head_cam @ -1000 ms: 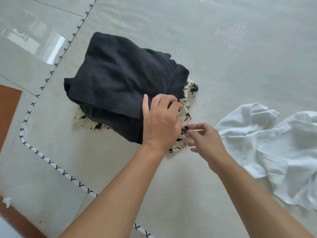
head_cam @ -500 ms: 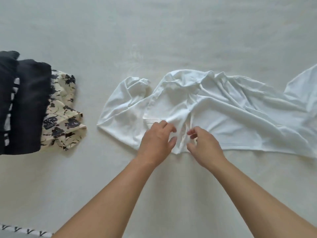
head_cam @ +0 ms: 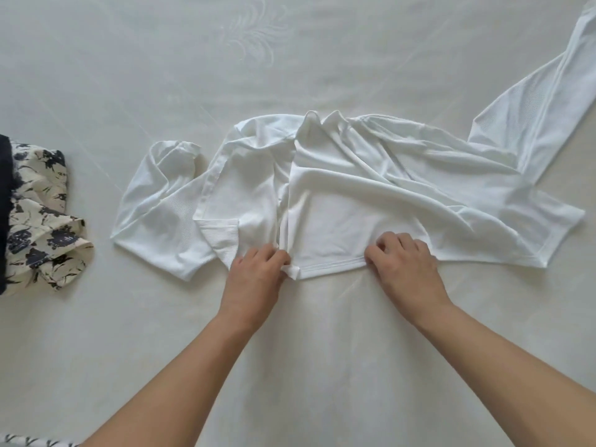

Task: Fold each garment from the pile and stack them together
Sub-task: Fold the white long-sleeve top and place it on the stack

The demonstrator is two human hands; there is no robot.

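Note:
A crumpled white garment [head_cam: 354, 195] lies spread across the middle of the pale surface, one long sleeve running off to the upper right. My left hand [head_cam: 256, 272] pinches its near hem at a corner by the front opening. My right hand [head_cam: 403, 262] grips the same hem a little farther right, fingers curled into the cloth. At the far left edge sits the folded stack: a cream garment with dark floral print [head_cam: 38, 217] under a black one [head_cam: 4, 214], mostly cut off by the frame.
The pale quilted mattress surface [head_cam: 193, 75] stretches all around. Its piped edge with a black-and-white pattern [head_cam: 35, 441] shows at the bottom left corner.
My view and hands moved from the black and floral stack to the white garment. Since half a second ago my hands have spread apart along its hem, the right one sliding right.

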